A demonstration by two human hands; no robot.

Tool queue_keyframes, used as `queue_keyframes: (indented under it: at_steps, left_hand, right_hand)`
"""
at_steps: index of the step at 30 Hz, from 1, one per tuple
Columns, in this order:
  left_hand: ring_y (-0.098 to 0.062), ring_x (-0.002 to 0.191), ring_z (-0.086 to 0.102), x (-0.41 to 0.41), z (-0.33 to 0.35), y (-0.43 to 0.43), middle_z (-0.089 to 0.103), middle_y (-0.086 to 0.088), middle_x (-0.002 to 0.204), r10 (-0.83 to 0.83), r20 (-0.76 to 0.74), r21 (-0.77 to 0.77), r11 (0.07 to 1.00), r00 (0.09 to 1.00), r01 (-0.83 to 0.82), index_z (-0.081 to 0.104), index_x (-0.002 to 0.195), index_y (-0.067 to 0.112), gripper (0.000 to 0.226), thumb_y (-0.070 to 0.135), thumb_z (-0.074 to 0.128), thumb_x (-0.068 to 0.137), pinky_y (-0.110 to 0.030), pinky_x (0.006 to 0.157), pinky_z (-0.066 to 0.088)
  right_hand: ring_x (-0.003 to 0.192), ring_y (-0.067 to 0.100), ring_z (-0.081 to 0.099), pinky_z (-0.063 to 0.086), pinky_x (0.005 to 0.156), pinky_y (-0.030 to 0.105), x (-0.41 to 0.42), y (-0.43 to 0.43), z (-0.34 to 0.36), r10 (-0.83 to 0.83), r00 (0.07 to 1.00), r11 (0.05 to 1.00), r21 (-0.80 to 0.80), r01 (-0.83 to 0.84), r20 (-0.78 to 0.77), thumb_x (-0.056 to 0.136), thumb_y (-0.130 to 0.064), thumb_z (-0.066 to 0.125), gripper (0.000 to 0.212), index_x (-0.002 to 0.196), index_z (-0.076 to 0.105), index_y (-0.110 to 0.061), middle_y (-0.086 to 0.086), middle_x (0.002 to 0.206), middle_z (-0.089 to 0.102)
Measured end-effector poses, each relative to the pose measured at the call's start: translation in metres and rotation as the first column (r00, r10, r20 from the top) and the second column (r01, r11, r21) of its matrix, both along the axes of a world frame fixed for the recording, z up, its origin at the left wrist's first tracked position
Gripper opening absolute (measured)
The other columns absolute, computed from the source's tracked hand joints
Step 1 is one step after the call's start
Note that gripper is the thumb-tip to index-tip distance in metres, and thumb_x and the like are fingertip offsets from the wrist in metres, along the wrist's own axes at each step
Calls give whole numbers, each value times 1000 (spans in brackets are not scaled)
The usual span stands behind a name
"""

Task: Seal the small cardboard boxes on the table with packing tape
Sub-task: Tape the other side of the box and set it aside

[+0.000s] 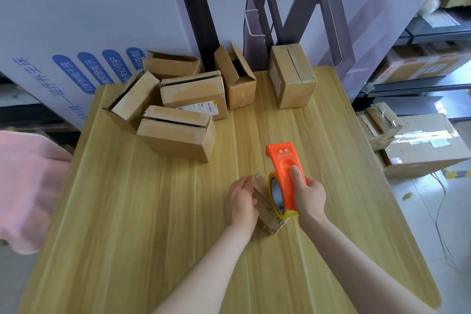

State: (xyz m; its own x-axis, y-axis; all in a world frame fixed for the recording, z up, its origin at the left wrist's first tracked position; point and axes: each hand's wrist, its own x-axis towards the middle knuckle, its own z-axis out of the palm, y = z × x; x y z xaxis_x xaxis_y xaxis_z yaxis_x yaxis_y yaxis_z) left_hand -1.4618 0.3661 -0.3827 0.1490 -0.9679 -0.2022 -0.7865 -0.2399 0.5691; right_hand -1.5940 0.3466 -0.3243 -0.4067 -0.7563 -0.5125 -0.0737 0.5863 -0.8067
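Observation:
A small cardboard box (pixel 267 214) lies near the middle of the wooden table (pixel 127 211), mostly hidden between my hands. My left hand (pixel 240 202) holds its left side, fingers curled over the top. My right hand (pixel 309 195) grips an orange tape dispenser (pixel 284 166) with a roll of clear yellowish tape (pixel 276 196), pressed against the box's right side. Several more small cardboard boxes (pixel 178 132) stand at the table's far end, some with open flaps. One box (pixel 293 76) at the far right is taped shut.
A white printed board (pixel 76 33) and dark panels (pixel 201 23) lean against the table's far edge. Something pink (pixel 28 186) is blurred at the left. Larger cartons (pixel 420 145) sit on the floor to the right, beside metal shelving (pixel 433 58).

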Motion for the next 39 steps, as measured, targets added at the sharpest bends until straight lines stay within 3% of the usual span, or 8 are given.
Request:
queue_keyframes:
  at_steps: [4,10,18,22,24,26,29,39]
  left_hand:
    - [-19,130,40,3,11,-25,41,6,142,-211,185,171,969,960,180,35,143,24,63,12,59,86,-32,97,44]
    - [-29,125,38,5,22,-62,38,-5,133,-463,197,520,796,864,308,29,138,31,64,14,59,84,-40,88,47]
    - [-34,123,44,-2,23,-82,38,-9,136,-664,233,628,661,711,411,33,135,29,54,15,54,87,-41,88,48]
    - [-25,127,41,17,21,-58,33,-3,141,-248,178,367,915,952,169,10,149,41,102,26,78,74,-38,94,46]
    - [-20,124,43,26,12,-32,39,2,136,58,138,73,995,989,-69,24,147,32,102,38,85,65,-35,93,45]
    - [-20,119,49,25,-1,-5,48,2,129,329,-16,-1,944,944,-329,42,135,23,85,46,83,65,-34,88,46]
    - [-18,101,60,10,-17,11,63,3,113,654,-335,269,756,678,-597,60,117,16,59,47,80,71,-28,81,46]
    - [-17,122,55,17,-14,7,60,1,132,230,-206,94,972,951,-214,55,135,16,40,33,50,99,-20,94,40]
  right_hand:
    - [54,16,56,43,50,25,1,2,-2,6,1000,1000,-10,-6,-6,92,-46,56,43,69,61,-10,4,63,61]
    - [55,16,57,44,51,26,2,1,0,-12,1000,1000,-17,12,2,91,-45,57,42,71,63,-9,4,64,62]
    - [54,16,57,44,50,26,1,-1,-1,-10,1000,1000,-20,10,-6,91,-46,58,43,67,62,-11,4,62,62]
    - [51,17,53,41,49,27,1,-1,-1,-9,1000,1000,-27,9,-17,91,-44,57,44,61,57,-11,2,57,57]
    - [52,17,52,40,49,27,-1,-2,-1,-18,1000,1000,-25,17,-15,91,-43,57,43,64,59,-10,2,57,56]
    - [53,17,53,40,49,26,-2,-2,-1,-20,1000,1000,-22,20,-5,92,-44,57,43,67,61,-9,3,58,57]
    - [54,18,53,42,51,28,-1,-1,-3,-14,1000,1000,-20,14,-2,91,-45,57,44,65,59,-9,4,60,57]
    - [51,16,54,42,51,28,5,-1,-1,-16,1000,999,-35,15,-25,91,-44,58,44,62,59,-11,3,57,58]
